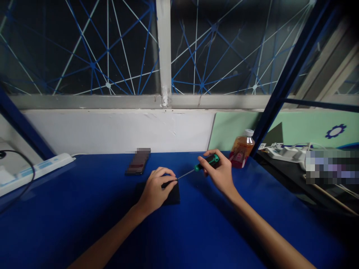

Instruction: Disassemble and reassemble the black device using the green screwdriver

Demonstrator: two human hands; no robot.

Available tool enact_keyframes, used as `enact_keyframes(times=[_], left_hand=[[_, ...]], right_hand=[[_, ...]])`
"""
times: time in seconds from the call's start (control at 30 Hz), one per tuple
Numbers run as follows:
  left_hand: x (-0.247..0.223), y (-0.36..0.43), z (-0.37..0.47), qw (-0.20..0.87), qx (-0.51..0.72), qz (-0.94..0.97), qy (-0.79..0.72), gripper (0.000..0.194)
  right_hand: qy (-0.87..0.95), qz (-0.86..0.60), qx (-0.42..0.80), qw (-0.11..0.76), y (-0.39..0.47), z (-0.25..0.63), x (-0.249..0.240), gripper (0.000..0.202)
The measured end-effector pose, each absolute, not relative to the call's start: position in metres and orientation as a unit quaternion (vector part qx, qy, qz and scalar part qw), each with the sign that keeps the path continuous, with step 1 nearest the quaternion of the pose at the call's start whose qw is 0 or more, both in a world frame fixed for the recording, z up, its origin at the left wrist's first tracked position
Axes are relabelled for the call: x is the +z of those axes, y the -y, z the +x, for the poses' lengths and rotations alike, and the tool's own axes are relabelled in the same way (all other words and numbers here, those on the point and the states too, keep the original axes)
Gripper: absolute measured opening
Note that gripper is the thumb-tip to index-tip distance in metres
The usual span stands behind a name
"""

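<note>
My right hand [220, 170] is wrapped round the green and black handle of a screwdriver [208, 163], whose thin shaft slants down to the left. The shaft's tip ends at the fingertips of my left hand [157, 188]. Those fingers are pinched together, and whatever sits between them is too small or hidden to make out. Under my left hand a flat, dark rectangular object [174, 197] lies on the blue table [196, 239]. My hand covers much of it, and its kind does not show.
A dark phone [138, 161] lies behind my left hand. At the left is a white power strip [39, 172] with a black cable [33, 175]. A bottle of amber drink [242, 149] stands at the back right by a blue post [269, 116]. Beyond are cluttered white items [288, 153].
</note>
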State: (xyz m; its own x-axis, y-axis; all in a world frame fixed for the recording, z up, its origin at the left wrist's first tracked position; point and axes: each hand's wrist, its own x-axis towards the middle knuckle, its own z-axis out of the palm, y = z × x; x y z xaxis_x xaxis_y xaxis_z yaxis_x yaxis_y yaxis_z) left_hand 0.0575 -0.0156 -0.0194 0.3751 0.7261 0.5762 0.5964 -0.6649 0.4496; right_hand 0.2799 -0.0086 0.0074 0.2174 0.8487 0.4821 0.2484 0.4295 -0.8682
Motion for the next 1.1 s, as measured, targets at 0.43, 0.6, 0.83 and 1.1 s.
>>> enact_keyframes(times=[0.43, 0.6, 0.83, 1.1], left_hand=[[-0.010, 0.017, 0.041, 0.156, 0.234, 0.886, -0.369, 0.071], [-0.015, 0.017, 0.043, 0.127, 0.229, 0.898, -0.354, 0.070], [-0.011, 0.017, 0.046, 0.145, 0.224, 0.891, -0.368, 0.058], [-0.010, 0.017, 0.047, 0.180, 0.245, 0.871, -0.385, 0.048]], right_hand=[[0.581, -0.478, 0.263, 0.604, -0.004, 0.295, 0.005, 0.028], [0.593, -0.479, 0.267, 0.590, -0.005, 0.298, 0.007, 0.027], [0.602, -0.469, 0.279, 0.583, -0.003, 0.297, 0.010, 0.026], [0.601, -0.460, 0.287, 0.588, -0.001, 0.297, 0.012, 0.026]])
